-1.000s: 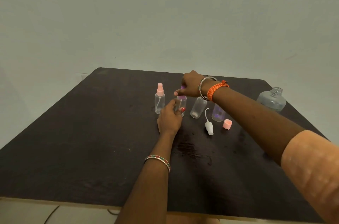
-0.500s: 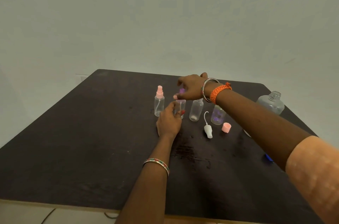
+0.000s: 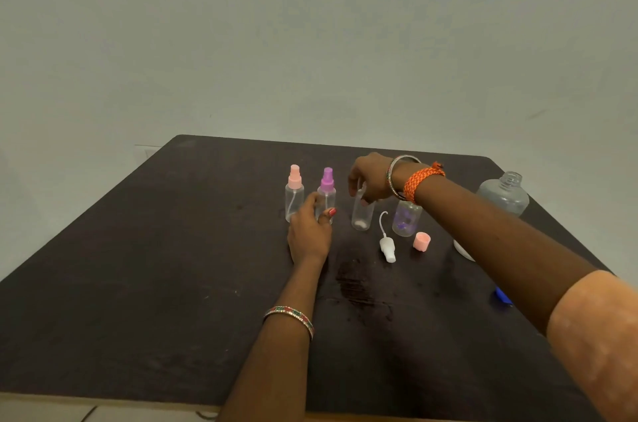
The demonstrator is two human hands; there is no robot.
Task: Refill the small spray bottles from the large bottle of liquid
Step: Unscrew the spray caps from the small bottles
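Four small clear bottles stand in a row on the dark table [image 3: 172, 283]. The pink-topped spray bottle [image 3: 294, 195] stands at the left. My left hand [image 3: 309, 236] grips the lower part of the purple-topped spray bottle [image 3: 327, 188] beside it. My right hand [image 3: 367, 179] curls its fingers round the neck of a topless small bottle [image 3: 361, 219]. Another topless bottle [image 3: 406, 223] with purple bits inside stands to the right. A white spray head [image 3: 387, 247] with its tube and a pink cap [image 3: 421, 241] lie in front. The large clear bottle [image 3: 504, 195] stands uncapped at far right.
A blue cap [image 3: 502, 297] lies near the table's right edge, partly behind my right forearm. A white object [image 3: 462, 249] shows just past that arm. A wet smear [image 3: 355, 283] marks the table in front of the bottles. A plain wall rises behind.
My right hand left the purple spray top, which now sits on its bottle, and moved right onto the topless bottle. My left hand stayed on the purple-topped bottle.
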